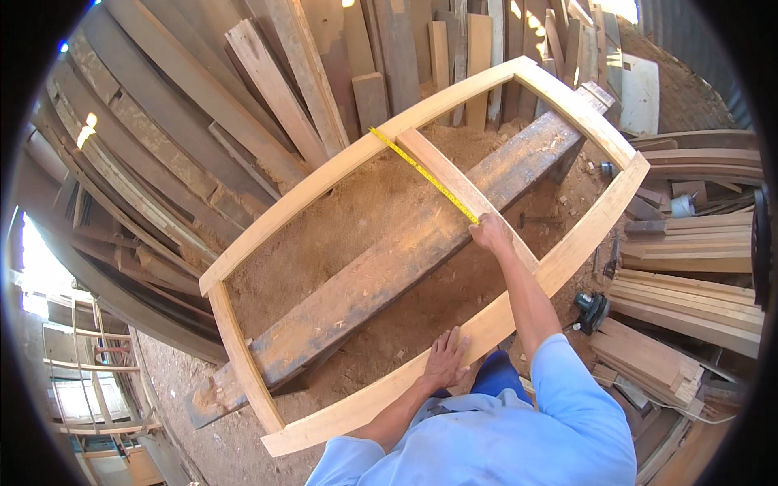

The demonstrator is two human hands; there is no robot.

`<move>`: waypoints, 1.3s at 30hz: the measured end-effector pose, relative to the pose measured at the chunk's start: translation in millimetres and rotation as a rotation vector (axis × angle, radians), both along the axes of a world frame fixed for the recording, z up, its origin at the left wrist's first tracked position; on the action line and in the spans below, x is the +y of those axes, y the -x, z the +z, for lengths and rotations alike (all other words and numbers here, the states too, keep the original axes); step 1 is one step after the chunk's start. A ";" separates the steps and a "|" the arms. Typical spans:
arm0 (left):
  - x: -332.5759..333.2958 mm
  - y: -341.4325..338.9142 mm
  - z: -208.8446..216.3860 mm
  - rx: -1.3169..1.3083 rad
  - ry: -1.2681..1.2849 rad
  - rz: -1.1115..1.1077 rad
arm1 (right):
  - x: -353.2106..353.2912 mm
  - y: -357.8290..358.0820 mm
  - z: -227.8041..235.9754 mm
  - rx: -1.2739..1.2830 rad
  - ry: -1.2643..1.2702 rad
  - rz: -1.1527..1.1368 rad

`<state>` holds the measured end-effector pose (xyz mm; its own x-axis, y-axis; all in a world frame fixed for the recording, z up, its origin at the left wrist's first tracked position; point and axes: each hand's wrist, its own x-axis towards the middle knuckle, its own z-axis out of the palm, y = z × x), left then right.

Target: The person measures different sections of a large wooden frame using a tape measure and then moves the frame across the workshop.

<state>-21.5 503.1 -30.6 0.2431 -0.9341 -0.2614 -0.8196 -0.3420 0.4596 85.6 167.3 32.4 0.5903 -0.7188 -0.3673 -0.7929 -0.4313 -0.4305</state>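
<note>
Many boards [162,105] stand on your far left, leaning in long rows that carry on past the upper middle. Next comes the wooden frame [308,194], pale and four-sided with gently bowed long sides, lying slantwise in front of you. It sits across a thick, worn beam [373,275] that pokes out past both its ends, over sawdust-covered ground [284,251]. Your left hand [446,359] rests on the near rail [490,320], fingers fanned out and released, clasping nothing. A yellow tape [423,172] stretches from the frame's far side toward you, slanting in to meet the crossbar [446,172] near its middle. Your right hand [493,233] is at that nearer end of the tape, over the crossbar, fingers curled tight and grasping the tape; what else sits inside the fist is hidden. Farther right, a dark green power tool [591,312] lies just beside the frame, a white panel [640,93] stands beyond, and cut timber [689,243] is stacked along your right edge
</note>
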 end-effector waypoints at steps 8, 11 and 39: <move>-11.5 2.5 -5.3 -0.013 -0.049 0.022 | 37.6 111.1 -29.6 -0.165 -0.084 -0.061; -9.4 0.4 -8.9 -0.027 0.000 -0.041 | 65.2 185.7 -18.1 -0.186 -0.145 -0.117; -7.1 -3.1 -16.3 -0.097 0.119 -0.162 | 147.4 369.8 -40.5 -0.146 0.083 -0.359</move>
